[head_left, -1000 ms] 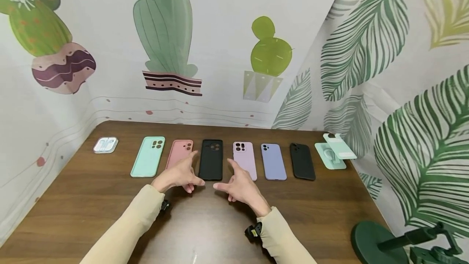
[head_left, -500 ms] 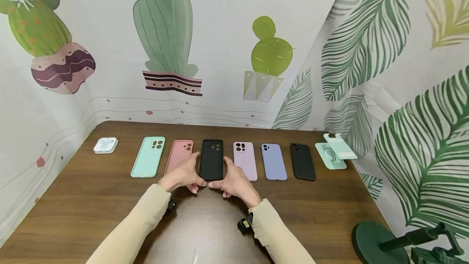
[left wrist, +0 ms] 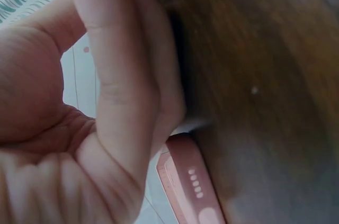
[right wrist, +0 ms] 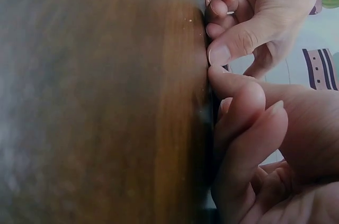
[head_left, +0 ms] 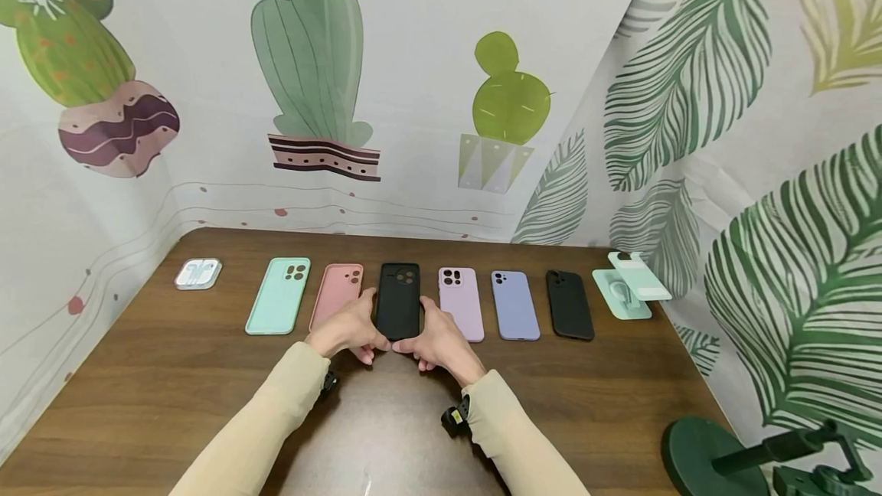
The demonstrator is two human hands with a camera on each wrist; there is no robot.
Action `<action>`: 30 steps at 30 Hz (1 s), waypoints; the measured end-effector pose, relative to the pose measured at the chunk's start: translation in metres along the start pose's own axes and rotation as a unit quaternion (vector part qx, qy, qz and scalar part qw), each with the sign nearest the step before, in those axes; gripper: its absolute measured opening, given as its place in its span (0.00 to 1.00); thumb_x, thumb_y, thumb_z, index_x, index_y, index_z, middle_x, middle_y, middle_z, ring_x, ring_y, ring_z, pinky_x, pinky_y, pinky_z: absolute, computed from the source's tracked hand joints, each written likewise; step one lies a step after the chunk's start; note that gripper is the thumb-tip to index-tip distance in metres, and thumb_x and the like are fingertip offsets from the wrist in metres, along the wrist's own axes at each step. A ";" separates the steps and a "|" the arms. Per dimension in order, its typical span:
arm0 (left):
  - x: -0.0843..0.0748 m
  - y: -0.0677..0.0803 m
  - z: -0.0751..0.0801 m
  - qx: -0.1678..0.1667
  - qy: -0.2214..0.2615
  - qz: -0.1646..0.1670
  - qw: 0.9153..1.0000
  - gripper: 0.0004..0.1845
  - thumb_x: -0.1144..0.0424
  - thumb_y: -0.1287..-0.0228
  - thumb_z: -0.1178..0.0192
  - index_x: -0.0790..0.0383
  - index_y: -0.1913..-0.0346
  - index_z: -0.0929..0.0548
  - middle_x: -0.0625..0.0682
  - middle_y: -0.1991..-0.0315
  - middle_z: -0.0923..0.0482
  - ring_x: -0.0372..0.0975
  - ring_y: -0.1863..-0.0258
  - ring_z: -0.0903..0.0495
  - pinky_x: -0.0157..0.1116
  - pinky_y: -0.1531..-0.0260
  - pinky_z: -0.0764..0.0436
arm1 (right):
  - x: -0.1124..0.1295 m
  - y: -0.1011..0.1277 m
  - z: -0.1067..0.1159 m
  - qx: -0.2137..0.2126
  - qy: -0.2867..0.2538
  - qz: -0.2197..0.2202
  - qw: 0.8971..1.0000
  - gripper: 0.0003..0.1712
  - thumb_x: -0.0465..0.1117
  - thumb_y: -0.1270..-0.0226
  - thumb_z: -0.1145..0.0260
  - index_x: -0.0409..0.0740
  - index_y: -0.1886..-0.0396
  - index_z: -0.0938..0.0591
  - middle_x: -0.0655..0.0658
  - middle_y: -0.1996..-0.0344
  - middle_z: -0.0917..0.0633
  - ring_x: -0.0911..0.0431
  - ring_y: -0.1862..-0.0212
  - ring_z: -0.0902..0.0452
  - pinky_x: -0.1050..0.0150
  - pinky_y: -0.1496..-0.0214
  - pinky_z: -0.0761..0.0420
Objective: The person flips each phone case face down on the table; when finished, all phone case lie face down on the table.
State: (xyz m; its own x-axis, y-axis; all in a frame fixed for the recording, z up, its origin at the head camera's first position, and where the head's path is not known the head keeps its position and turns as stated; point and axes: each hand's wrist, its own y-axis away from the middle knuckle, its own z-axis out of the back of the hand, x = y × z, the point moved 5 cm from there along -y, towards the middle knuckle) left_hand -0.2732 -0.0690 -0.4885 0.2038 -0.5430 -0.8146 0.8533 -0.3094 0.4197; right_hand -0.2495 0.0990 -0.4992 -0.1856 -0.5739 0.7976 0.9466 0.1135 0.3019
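- Two hands meet at the near end of a black phone case (head_left: 397,299) that lies flat in the middle of a row on the wooden table (head_left: 138,373).
- The left hand (head_left: 347,327) has its thumb at the case's near left corner and its fingers along the left edge, curled round it in a narrow pinch.
- The right hand (head_left: 436,337) mirrors it, thumb at the near right corner, fingers curled along the right edge.
- In the right wrist view, both thumbs nearly touch tip to tip at the table surface.
- The case rests on the table, camera cutout at its far end.
- Just left of it lies a pink case (head_left: 336,295), partly hidden by the left hand; the left wrist view shows its end beside the fingers (left wrist: 132,86).
- Further left are a mint case (head_left: 279,295) and a small clear earbud box (head_left: 197,272).
- To the right lie a pale pink case (head_left: 460,301), a lilac case (head_left: 514,305) and another black case (head_left: 569,304).
- A mint phone stand (head_left: 628,285) sits at the far right end.
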 end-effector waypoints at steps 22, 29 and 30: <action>0.002 -0.003 -0.002 -0.007 -0.028 0.012 1.000 0.64 0.76 0.43 0.23 0.63 0.11 0.55 0.62 0.69 0.16 0.39 0.86 0.19 0.38 0.80 0.09 | -0.005 0.000 -0.001 -0.009 -0.025 0.004 1.000 0.60 0.39 0.35 0.17 0.41 0.12 0.43 0.46 0.86 0.19 0.60 0.91 0.26 0.65 0.87 0.17; 0.003 -0.002 -0.001 -0.013 -0.019 0.002 1.000 0.61 0.76 0.42 0.23 0.63 0.12 0.52 0.59 0.71 0.19 0.38 0.87 0.20 0.38 0.81 0.09 | -0.004 0.001 -0.001 -0.009 -0.029 0.005 1.000 0.60 0.38 0.35 0.18 0.40 0.11 0.44 0.46 0.86 0.19 0.60 0.91 0.26 0.66 0.87 0.18; 0.003 -0.001 -0.001 -0.014 -0.018 0.002 1.000 0.61 0.76 0.42 0.23 0.64 0.12 0.51 0.58 0.72 0.20 0.38 0.87 0.20 0.37 0.81 0.09 | -0.004 0.002 -0.001 -0.010 -0.029 0.004 1.000 0.60 0.38 0.35 0.18 0.40 0.11 0.44 0.46 0.85 0.19 0.60 0.91 0.26 0.66 0.86 0.18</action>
State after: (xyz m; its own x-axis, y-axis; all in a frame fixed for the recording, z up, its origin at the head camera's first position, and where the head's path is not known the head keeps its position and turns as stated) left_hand -0.2731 -0.0693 -0.4921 0.1892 -0.5722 -0.7980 0.8658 -0.2861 0.4104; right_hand -0.2467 0.1009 -0.5022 -0.1924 -0.5255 0.8287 0.9529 0.1018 0.2857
